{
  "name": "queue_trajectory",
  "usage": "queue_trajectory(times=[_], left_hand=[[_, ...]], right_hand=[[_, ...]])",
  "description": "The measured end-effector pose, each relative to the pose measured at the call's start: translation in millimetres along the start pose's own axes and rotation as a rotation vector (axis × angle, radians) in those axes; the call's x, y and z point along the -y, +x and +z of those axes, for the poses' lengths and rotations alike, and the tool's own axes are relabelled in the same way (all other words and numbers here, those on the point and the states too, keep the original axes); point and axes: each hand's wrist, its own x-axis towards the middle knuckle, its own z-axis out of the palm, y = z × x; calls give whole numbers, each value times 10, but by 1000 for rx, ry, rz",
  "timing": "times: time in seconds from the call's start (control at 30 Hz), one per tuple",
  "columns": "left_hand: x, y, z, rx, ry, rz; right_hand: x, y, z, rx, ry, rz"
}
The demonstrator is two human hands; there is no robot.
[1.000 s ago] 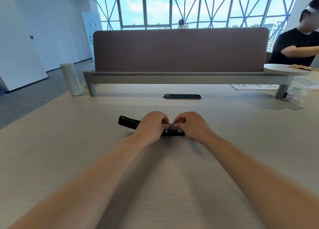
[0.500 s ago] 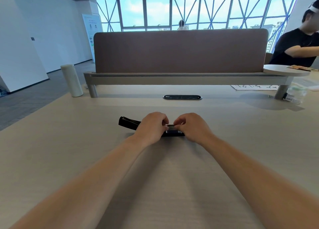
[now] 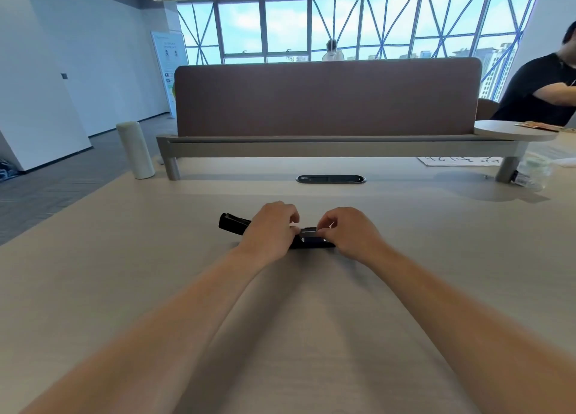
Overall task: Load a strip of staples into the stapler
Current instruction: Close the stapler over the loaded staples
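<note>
Both hands' grip on black stapler (image 3: 231,222), left hand (image 3: 270,233), right hand (image 3: 349,234), fingers curled

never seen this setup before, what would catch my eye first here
Two bare hands meet mid-desk over a black stapler: the left hand covers its middle, the right hand pinches a small silvery strip at its right end. Behind stands a wide brown divider, with a pale cylinder at the desk's far left.

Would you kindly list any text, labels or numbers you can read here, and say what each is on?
No text can be read.
Banner: print too small and blurred.
Paper: dark brush marks, not readable.
Bottle: label blurred.
Stapler: no marking visible.
</note>
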Motion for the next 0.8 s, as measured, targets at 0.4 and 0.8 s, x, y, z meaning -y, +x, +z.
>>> queue_trajectory(times=[0.4,0.8], left_hand=[[225,-184,-381,67,76,-450],[-236,1,-370,-185,-165,-40]], right_hand=[[67,-122,-2,2,-32,111],[-19,-92,-12,55,69,139]])
